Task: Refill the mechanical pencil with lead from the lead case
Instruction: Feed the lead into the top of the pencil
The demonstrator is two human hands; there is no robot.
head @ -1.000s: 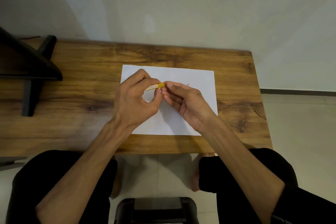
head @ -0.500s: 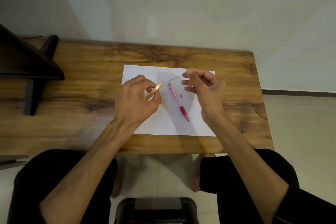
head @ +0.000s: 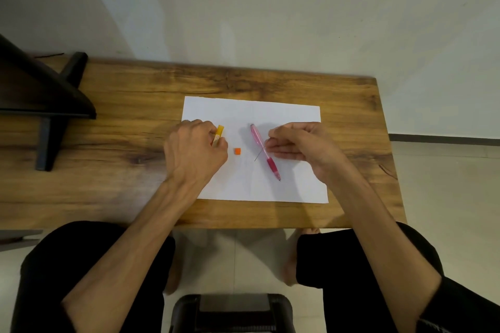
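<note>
A pink mechanical pencil [head: 261, 147] lies diagonally on a white sheet of paper [head: 254, 113], tip toward me. My right hand [head: 300, 144] pinches a thin lead [head: 259, 155] that crosses just over the pencil's barrel. My left hand [head: 193, 150] grips a yellow lead case [head: 218, 134] at the sheet's left side, its open end sticking up past my fingers. A small orange cap [head: 237, 151] lies on the paper between my hands.
The paper rests on a wooden table [head: 135, 105] against a pale wall. A black stand [head: 46, 105] occupies the table's left end. A dark stool [head: 232, 311] is below, between my knees.
My right hand has come down from the sheet's far edge to the pencil's middle with the lead. My left hand shifted left with the case, uncovering the orange cap.
</note>
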